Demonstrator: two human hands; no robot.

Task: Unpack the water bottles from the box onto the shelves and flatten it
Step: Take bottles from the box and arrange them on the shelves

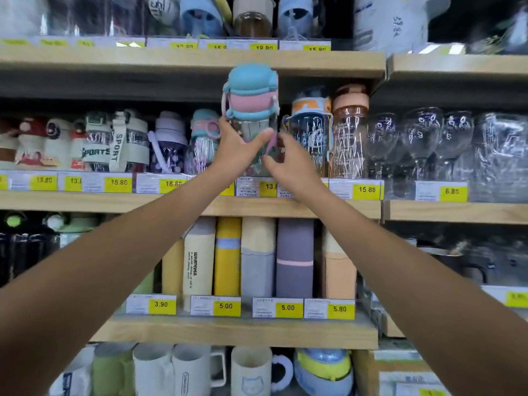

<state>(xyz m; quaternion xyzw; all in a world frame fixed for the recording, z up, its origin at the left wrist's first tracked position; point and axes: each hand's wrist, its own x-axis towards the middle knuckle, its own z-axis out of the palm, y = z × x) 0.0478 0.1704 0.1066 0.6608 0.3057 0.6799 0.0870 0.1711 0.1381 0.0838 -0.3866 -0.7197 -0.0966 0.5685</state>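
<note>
You hold one water bottle (251, 110) in two hands, left hand (237, 151) and right hand (291, 164). Three stemmed glasses (423, 135) stand along the right shelf (457, 212) front edge; four price tags (225, 306) line the lower shelf (228, 330) edge.

Water bottle (251, 110): clear glossy plastic body; lid of smooth, matt blue and pink plastic. Shelf boards (114, 202): pale wood-grain finish, matt. Price labels (367, 190): yellow and white paper behind a glossy clear strip. Stemmed glasses (423, 138): clear and glossy. Cartons (294, 258): matt card.

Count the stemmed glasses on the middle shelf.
3, in a row right of the orange-capped bottle: left glass, middle glass, right glass. More may be hidden behind them.
</note>
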